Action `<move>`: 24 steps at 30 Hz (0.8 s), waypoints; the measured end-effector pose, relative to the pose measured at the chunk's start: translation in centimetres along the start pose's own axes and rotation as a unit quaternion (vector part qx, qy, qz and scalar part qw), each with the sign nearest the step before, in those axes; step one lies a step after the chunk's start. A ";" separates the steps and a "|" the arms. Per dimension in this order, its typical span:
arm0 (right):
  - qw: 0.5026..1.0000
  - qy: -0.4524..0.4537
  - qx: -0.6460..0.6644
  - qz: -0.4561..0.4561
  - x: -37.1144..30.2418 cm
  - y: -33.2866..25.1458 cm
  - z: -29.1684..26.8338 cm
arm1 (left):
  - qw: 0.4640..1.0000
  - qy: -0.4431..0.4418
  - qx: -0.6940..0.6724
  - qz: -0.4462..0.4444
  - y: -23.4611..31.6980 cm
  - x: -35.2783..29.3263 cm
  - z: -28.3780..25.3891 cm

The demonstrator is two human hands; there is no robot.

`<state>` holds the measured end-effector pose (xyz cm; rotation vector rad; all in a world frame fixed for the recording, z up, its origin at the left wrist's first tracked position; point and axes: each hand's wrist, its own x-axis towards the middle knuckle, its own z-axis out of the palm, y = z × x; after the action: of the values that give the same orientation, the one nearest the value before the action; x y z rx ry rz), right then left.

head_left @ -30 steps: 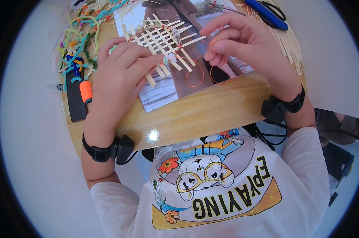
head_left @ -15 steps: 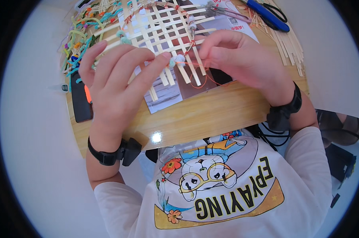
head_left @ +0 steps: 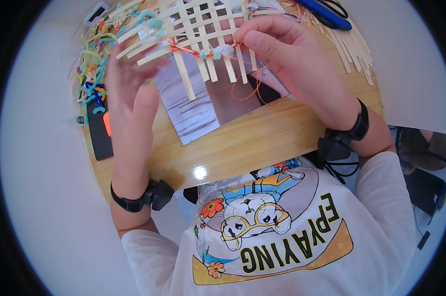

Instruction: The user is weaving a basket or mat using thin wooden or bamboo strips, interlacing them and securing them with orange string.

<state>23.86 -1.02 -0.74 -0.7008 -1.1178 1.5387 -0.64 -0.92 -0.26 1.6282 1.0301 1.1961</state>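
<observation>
A lattice of pale bamboo strips (head_left: pixel 197 32), woven over and under with gaps between, is tilted up at the top of the view. Orange thread (head_left: pixel 186 50) and small fluffy pompoms (head_left: pixel 215 52) in white and mint run along its near edge. My right hand (head_left: pixel 294 64) pinches the lattice's right edge, with a fingertip showing through the gaps behind it. Loose loops of the orange thread hang below those fingers. Off the lattice's left side, my left hand (head_left: pixel 134 106) is open and empty, its fingers spread and blurred.
A printed sheet (head_left: pixel 193 118) lies under the lattice on the wooden table (head_left: pixel 242 140). Blue-handled pliers (head_left: pixel 331 17) and a bundle of loose strips (head_left: pixel 353 54) are at the far right. Colourful fuzzy stems (head_left: pixel 92 64) and a black phone-like object (head_left: pixel 99 138) sit on the left.
My left hand has let go of the near edge and moved left. The lattice has shifted upward and tilted. My right hand has moved up and grips its edge.
</observation>
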 end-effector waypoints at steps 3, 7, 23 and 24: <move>0.996 -0.014 -0.089 0.030 -0.3 -0.2 0.5 | 0.991 -0.052 -0.099 -0.077 -0.8 -0.3 0.8; 0.992 -0.026 -0.125 -0.025 -0.4 0.0 1.1 | 0.993 -0.015 -0.098 -0.067 -1.1 -0.9 1.7; 0.982 -0.107 -0.152 0.023 -1.2 0.3 1.6 | 0.973 -0.009 -0.107 -0.202 0.3 -1.2 1.6; 0.980 -0.101 -0.165 0.048 -1.2 0.5 1.6 | 0.982 0.010 -0.047 -0.185 0.2 -1.2 1.5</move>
<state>22.54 -2.61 -0.72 -0.8435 -1.5339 1.5479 0.56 -2.33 -0.67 1.2832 1.2084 0.9951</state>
